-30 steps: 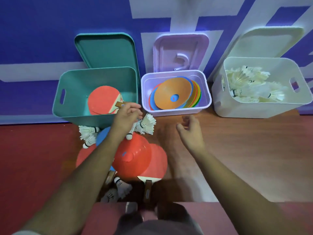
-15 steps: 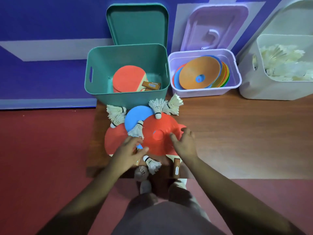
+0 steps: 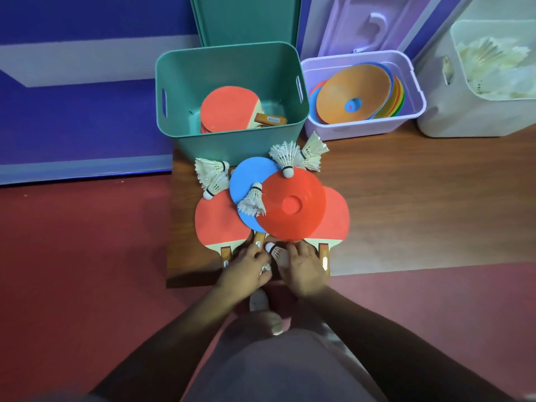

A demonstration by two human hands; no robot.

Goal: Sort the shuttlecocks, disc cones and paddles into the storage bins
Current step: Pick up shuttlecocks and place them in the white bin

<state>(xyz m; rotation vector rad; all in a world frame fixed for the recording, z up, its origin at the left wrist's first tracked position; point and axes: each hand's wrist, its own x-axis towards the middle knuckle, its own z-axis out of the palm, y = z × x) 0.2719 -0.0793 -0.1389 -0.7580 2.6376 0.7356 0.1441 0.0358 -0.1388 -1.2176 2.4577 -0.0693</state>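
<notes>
The bins are partly filled: a paddle (image 3: 229, 111) in the green bin (image 3: 232, 140), cones (image 3: 353, 97) in the purple bin (image 3: 412, 111), shuttlecocks (image 3: 493, 71) in the white bin (image 3: 464, 123); a pile waits (two paddles, a red cone (image 3: 293, 204), a blue disc (image 3: 246, 181), several birdies). My left hand (image 3: 246, 266) and right hand (image 3: 301, 268) curl around a shuttlecock (image 3: 274, 250) at the near edge; I cannot tell whether either has pinched it.

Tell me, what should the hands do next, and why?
Probably pinch up the shuttlecock lying between the left hand and right hand. Both hands are right beside it at the pile's near edge, and neither visibly holds anything. It belongs in the white bin.
</notes>
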